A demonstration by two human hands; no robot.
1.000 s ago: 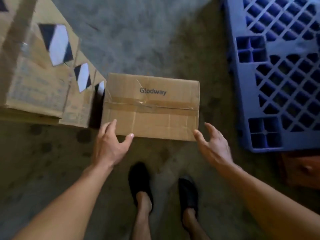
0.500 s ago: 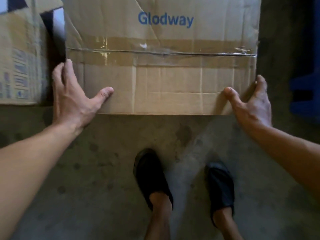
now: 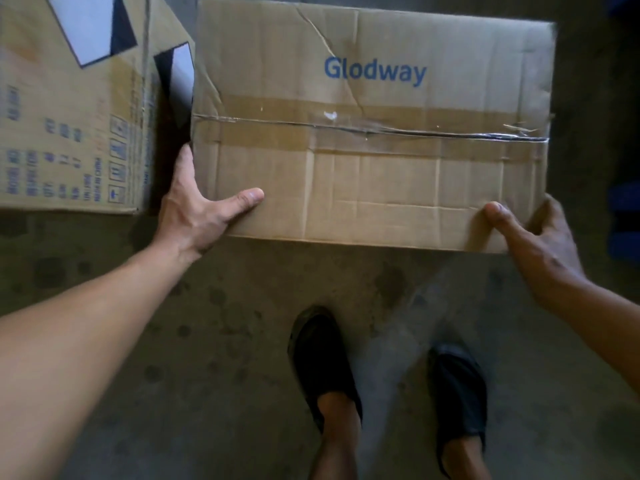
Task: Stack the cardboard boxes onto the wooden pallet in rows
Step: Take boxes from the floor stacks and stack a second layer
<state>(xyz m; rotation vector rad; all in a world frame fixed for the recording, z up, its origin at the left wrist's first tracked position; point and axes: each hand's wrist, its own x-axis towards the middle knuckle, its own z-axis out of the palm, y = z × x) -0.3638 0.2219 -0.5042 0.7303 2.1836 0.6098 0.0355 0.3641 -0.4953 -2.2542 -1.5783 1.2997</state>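
The cardboard box (image 3: 374, 174) printed "Glodway" lies flat with its top face up, just ahead of the person's black shoes (image 3: 322, 358). Its long axis runs left to right across the view, and the taped seam (image 3: 363, 128) follows that same line. Whether it rests on the stained concrete floor (image 3: 225, 323) or is already raised a little cannot be told. Close on its left stand other boxes (image 3: 69, 133) with black-and-white labels, leaving only a narrow dark gap beside it; at the far right edge there is a dark blue shape (image 3: 623, 216), too dim to make out. The left hand (image 3: 194, 216) is at the near left corner: its fingers (image 3: 183, 164) lie straight and together in that gap, pressed against the box's left side, while the thumb is spread wide and lies flat on the top face. The right hand (image 3: 540, 247) holds the near right corner, thumb on top and fingers (image 3: 549, 211) bent round the right side.
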